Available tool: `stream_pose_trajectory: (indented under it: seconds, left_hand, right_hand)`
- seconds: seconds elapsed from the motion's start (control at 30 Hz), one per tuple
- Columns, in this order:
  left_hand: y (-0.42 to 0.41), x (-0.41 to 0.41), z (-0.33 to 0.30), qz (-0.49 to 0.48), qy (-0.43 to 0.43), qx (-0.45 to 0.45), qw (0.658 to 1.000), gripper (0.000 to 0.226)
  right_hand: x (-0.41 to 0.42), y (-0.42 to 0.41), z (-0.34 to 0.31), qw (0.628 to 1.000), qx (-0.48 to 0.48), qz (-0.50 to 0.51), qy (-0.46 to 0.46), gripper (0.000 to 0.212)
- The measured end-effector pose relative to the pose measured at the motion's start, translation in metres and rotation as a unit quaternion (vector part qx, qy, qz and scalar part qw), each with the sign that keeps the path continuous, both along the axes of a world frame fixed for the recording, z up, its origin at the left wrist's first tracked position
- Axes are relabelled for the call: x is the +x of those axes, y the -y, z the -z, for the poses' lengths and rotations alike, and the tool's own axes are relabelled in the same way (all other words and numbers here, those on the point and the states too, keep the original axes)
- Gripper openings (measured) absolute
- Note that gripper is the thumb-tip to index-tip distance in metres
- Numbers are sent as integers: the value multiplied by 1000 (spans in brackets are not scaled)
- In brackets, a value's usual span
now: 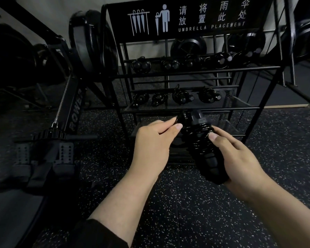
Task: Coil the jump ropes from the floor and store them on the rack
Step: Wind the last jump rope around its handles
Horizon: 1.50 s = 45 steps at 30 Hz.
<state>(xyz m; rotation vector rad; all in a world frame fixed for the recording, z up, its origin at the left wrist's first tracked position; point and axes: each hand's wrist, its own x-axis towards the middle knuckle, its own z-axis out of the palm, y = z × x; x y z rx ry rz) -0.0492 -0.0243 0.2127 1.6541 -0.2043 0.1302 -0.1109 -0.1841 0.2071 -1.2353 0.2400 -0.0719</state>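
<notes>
A black jump rope [202, 140], its cord wound round the two handles, is held in front of the lowest shelf of the black wire rack [200, 70]. My right hand [240, 158] grips the handles from the right and below. At the bundle's top left, my left hand [154, 142] pinches the cord between thumb and forefinger. Several coiled black ropes lie on the rack: one row on the upper shelf [190, 62] and another on the middle shelf [177, 98].
The rack carries an "UMBRELLA PLACEMENT" sign [188, 17] on top. A rowing machine [61, 122] stands close on the left, with more dark gym machines behind. The floor is black speckled rubber [186, 203].
</notes>
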Motion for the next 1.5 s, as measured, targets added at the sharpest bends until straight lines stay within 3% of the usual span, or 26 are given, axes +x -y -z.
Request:
stream_pose_trajectory:
  seconds: [0.17,0.3,0.5,0.67,0.93,1.27,1.43,1.5]
  left_hand:
    - [-3,-1,0,5,102,131,986,27]
    - [-6,3,-1,-2,128,165,978,25]
    - [-7,1,-1,39,93,73,992,24]
    - [-5,1,-2,45,110,106,987,26]
    - [-12,0,-4,67,138,146,977,28]
    - [4,-6,6,15,89,-23,996,26]
    - [8,0,13,-29,47,-97,994,20]
    - [6,-1,8,-24,73,-84,994,21]
  right_hand:
    - [-2,4,-7,999,8,-38,-9,27]
    - [-3,6,-8,998,18,-53,-14,30]
    - [-5,11,-14,993,51,-97,-34,26]
    - [-3,12,-9,995,6,-93,-32,34]
    - [-6,14,-14,991,16,-121,-49,47]
    - [-3,10,-18,996,34,-80,-25,26]
    - [-3,13,-17,997,49,-58,-32,32]
    - [-2,16,-16,997,50,-57,-29,30]
